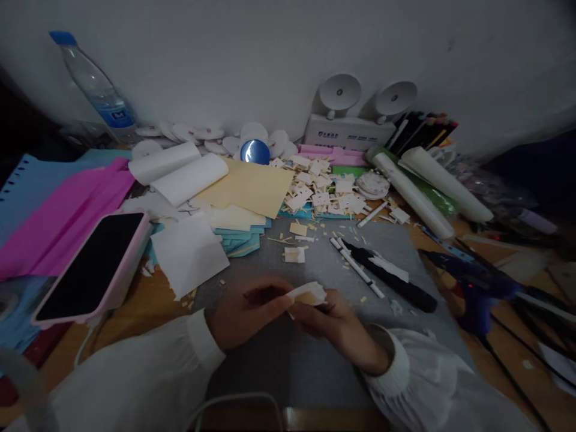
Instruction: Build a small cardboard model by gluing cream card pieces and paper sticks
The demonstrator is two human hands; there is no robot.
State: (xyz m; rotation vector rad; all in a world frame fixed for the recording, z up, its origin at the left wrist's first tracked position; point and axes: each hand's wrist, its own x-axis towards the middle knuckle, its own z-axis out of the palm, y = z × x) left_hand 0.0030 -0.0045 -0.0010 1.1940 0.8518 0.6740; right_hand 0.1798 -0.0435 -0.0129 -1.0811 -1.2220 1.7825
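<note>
My left hand (252, 309) and my right hand (335, 321) meet above the grey mat, both with fingers closed on one small piece of white paper (310, 292). A tan patch shows on the face of this paper. Just beyond it lies a small white paper square (294, 255) with a tan piece on it, and a tan paper rectangle (298, 228) is a little farther back. White-barrelled pens (357, 268) and a long black tool (389, 276), perhaps a cutter, rest to the right of my hands.
Many small white paper pieces with tan sticks (315, 186) are heaped at the back. A phone in a pink case (90, 264) and a loose white sheet (191, 255) lie left. A blue glue gun (474, 294) with its cable is on the right; a water bottle (96, 84) stands back left.
</note>
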